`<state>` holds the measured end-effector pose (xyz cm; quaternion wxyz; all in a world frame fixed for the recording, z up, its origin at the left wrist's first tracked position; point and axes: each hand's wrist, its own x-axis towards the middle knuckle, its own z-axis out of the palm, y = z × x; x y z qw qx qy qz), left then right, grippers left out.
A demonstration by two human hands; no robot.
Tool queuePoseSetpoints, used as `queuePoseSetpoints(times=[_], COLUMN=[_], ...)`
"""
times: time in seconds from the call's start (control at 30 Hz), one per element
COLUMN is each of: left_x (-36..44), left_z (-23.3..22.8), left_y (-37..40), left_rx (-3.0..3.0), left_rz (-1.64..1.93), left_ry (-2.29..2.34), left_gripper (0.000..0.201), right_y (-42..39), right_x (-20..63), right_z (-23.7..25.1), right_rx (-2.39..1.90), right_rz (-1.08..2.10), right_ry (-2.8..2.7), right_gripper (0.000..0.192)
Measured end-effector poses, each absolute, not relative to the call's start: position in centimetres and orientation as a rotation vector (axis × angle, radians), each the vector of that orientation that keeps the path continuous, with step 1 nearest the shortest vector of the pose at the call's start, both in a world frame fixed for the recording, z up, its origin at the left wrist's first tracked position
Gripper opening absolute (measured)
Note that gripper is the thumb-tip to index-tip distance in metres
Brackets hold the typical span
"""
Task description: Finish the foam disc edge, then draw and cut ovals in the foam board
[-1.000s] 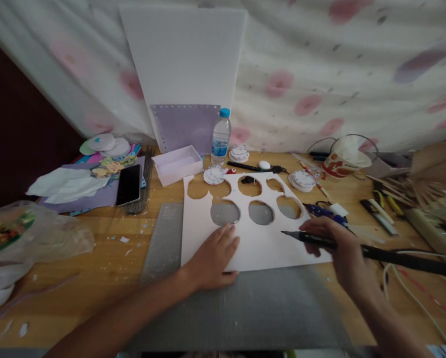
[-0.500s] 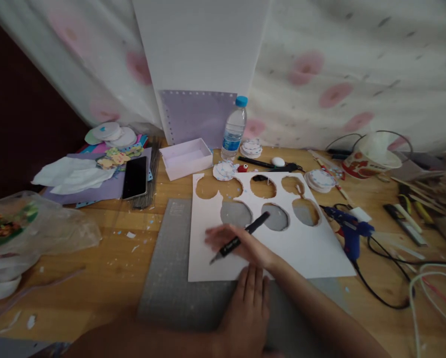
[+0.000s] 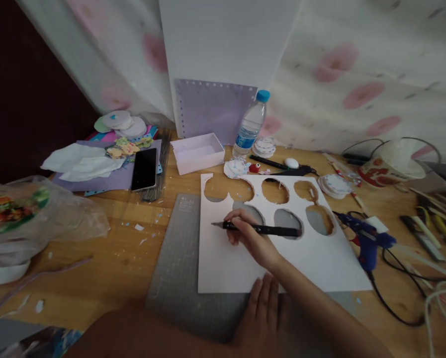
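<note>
- the right hand (image 3: 249, 237) is closed around a black pen (image 3: 262, 229), holding it nearly level with its tip over the left part of the white foam sheet (image 3: 312, 258).
- the left hand (image 3: 264, 311) lies flat with fingers spread, holding nothing, on the sheet's near edge and the grey cutting mat (image 3: 178, 271).
- the sheet, cut with round holes, lies across the mat mid-table.
- a blue glue gun (image 3: 368, 241) lies just off the sheet's right edge.
- a water bottle (image 3: 251, 124) stands by the table's far edge.
</note>
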<state>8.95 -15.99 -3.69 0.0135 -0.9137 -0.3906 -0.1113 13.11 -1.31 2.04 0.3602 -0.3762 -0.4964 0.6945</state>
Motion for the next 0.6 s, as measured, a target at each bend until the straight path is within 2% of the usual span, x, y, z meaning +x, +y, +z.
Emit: queuePoseSetpoints(times=[0.17,0.27,0.33,0.4,0.47,0.53,0.6], left_x=[9.7,9.7,9.7,9.8,9.9,9.9,9.8], left_z=[-4.3,-4.6,-4.7,-4.8,-4.8,-4.7,-4.7], left_y=[-16.8,-17.1,-17.1,-17.2,-17.3,-17.3,-17.3], left_rx=[-2.751,-2.767,-2.780,-2.784,-2.783,-2.784,-2.792], left_rz=[-0.517,-0.543,-0.521,-0.508,-0.518,-0.526,-0.523], left_ry=[-1.325,-1.254,-1.256,-1.274,-1.295,-1.296,-1.270], left_gripper=[0.042,0.040,0.038,0.037,0.036,0.034,0.033], right_y=[-1.1,-1.6,-1.9,-2.0,-1.4,0.2,2.3], right_x=[13.3,13.6,13.6,13.3,12.7,12.3,12.3], right_z=[0.5,0.1,0.6,1.4,2.0,2.0,1.8], right_rx=[-1.043,-1.054,-0.956,-0.801,-0.761,-0.899,-1.010], right_rz=[1.583,1.587,1.807,2.181,2.329,2.071,1.753], right_ry=[-1.347,-1.271,-1.211,-1.217,-1.317,-1.434,-1.427], right_gripper=[0.020,0.019,0.024,0.037,0.049,0.049,0.039])
